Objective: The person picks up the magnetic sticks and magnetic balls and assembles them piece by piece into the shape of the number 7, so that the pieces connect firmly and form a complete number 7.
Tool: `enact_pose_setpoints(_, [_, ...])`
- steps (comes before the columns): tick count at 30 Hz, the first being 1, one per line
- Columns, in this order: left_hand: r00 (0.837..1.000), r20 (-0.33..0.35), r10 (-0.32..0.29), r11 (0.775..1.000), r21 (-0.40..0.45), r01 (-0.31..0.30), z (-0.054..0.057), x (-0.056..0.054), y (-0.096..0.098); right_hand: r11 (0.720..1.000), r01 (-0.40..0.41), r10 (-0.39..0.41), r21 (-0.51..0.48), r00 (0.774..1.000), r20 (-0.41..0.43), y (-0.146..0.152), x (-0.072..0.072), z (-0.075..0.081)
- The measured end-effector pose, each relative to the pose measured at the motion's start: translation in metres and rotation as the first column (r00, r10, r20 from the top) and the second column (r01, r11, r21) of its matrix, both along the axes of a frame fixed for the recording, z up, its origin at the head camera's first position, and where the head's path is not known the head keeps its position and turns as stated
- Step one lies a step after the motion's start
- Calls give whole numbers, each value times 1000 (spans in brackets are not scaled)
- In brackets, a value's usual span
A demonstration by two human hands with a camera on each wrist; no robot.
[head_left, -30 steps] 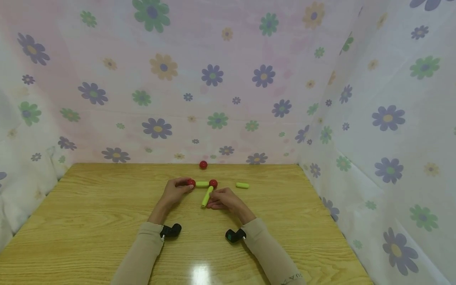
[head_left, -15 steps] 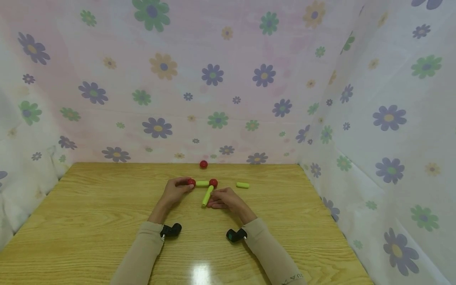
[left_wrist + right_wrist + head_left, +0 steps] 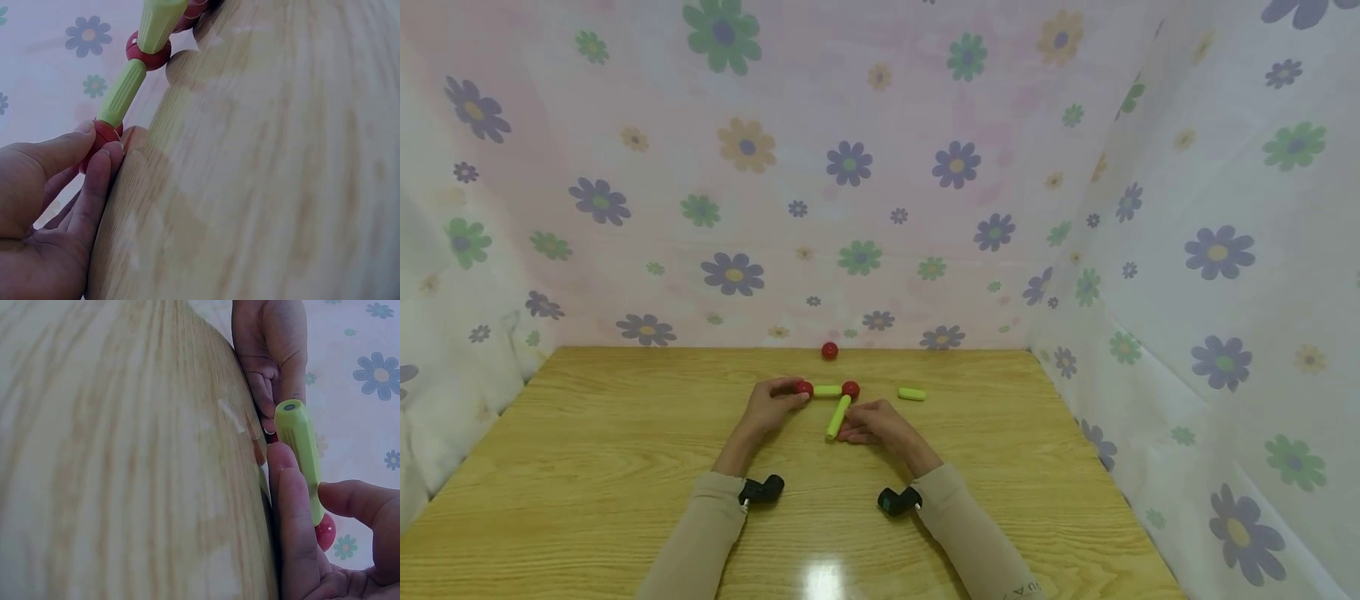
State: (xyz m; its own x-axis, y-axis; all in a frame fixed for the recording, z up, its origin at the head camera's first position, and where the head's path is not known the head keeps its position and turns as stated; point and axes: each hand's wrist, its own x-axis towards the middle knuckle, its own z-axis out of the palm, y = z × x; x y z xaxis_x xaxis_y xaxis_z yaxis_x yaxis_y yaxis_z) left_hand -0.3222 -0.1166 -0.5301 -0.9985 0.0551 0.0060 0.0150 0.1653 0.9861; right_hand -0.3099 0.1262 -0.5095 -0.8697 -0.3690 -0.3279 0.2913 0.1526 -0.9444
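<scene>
In the head view, my left hand [image 3: 769, 408] pinches a red ball [image 3: 805, 389] between thumb and fingers. A short yellow-green rod [image 3: 827, 391] joins that ball to a second red ball [image 3: 850, 389]. From the second ball another yellow-green rod [image 3: 838, 418] slants toward me, with my right hand [image 3: 880, 423] at its right side. The right wrist view shows this ridged rod [image 3: 298, 440] pinched between thumb and fingers, a grey disc in its free end. In the left wrist view, fingertips cover part of the left ball [image 3: 105, 132].
A loose yellow-green rod [image 3: 912, 394] lies right of the joined pieces. One more red ball [image 3: 830, 351] sits at the far edge of the wooden table [image 3: 625, 450]. Flowered cloth [image 3: 880, 183] hangs behind and at both sides.
</scene>
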Motion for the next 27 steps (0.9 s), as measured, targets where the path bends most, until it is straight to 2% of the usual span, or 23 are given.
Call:
enact_pose_setpoints(12, [1000,2,7,1000,8,-7,1,-2,1,1000,-16,16,-17,1000,-9,2,2,2])
enact_pose_setpoints(20, [1000,3,14,1000,3,-14,2,-4,1,997,-72,72,-4,997,-5,6,-1,2])
enact_pose_setpoints(27, [1000,8,12,1000,12,-13,0,-3,1,994,-112,112,3,993,-30,9,5,2])
